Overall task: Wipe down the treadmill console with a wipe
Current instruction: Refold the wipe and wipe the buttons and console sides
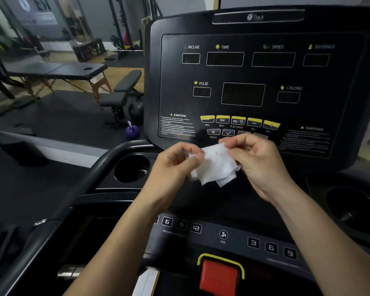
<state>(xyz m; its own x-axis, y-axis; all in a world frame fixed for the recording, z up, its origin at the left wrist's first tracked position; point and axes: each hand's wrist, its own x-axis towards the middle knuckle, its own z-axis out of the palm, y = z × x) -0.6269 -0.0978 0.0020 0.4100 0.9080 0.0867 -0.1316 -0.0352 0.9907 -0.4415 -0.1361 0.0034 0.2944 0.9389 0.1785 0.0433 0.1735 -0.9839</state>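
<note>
White wipe [215, 165], crumpled, held in the air in front of the lower edge of the treadmill console [256, 82]. Left hand [175, 165] pinches its left edge; right hand [259, 161] pinches its upper right corner. Cup holder [132, 167] lies to the left; red stop button [219, 276] below.

Purple kettlebell [132, 131] on black floor [73, 121]

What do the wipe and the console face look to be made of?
The wipe looks like thin white nonwoven or paper-like sheet: limp, crumpled folds. The console face is probably smooth black plastic, slightly glossy, with printed labels and faint sheen.
</note>
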